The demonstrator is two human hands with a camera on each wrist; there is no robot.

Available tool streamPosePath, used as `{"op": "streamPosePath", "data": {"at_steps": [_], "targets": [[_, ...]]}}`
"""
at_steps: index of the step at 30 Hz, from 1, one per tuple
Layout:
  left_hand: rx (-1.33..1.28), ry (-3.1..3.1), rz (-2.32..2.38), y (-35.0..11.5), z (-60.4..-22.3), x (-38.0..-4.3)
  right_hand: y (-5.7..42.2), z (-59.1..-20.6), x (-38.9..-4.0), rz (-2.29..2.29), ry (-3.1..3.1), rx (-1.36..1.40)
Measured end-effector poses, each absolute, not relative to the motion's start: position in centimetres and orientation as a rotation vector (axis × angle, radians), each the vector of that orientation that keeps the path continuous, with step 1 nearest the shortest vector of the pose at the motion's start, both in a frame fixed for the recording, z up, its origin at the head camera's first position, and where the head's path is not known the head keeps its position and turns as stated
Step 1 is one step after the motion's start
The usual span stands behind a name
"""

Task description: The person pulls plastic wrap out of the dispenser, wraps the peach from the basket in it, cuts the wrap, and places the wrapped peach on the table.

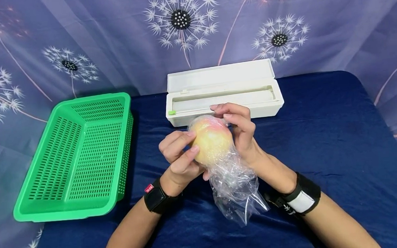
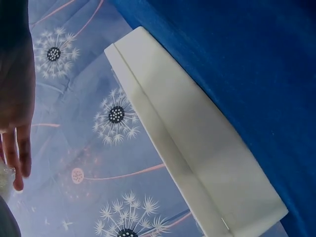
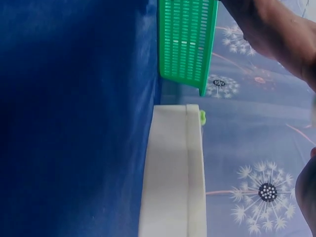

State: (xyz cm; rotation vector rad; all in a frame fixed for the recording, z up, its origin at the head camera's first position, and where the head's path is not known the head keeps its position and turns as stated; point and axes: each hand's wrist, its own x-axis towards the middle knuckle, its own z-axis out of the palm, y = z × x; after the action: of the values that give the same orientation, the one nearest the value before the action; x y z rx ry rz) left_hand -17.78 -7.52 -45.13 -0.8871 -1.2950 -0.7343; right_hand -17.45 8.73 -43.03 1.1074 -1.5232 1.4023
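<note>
A round yellow-and-pink peach point(image 1: 212, 140) is covered in clear plastic wrap, held up over the blue table between both hands. Loose, crumpled wrap point(image 1: 236, 190) trails from its near side toward the person. My left hand point(image 1: 179, 152) grips the fruit's left side, thumb and fingertips on the film. Around the right side and underneath, my right hand point(image 1: 242, 132) holds the fruit, its upper fingers at the film by the top edge. Just behind the hands stands a white cling-film dispenser point(image 1: 225, 112) with its lid raised and a roll inside. Only a sliver of the wrapped fruit shows in the left wrist view.
On the left of the table sits a green perforated basket point(image 1: 125, 160). Dark blue cloth point(image 1: 324, 138) covers the table. Behind it hangs a purple curtain point(image 1: 120, 37) with a dandelion print.
</note>
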Motion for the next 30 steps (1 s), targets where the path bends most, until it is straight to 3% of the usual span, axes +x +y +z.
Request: {"op": "streamPosePath", "data": {"at_steps": [30], "targets": [[-0.978,-1.295,-0.559,-7.2,-45.5,-18.0,7.7,-41.5,-15.8,1.746,-1.513,0.875]]}}
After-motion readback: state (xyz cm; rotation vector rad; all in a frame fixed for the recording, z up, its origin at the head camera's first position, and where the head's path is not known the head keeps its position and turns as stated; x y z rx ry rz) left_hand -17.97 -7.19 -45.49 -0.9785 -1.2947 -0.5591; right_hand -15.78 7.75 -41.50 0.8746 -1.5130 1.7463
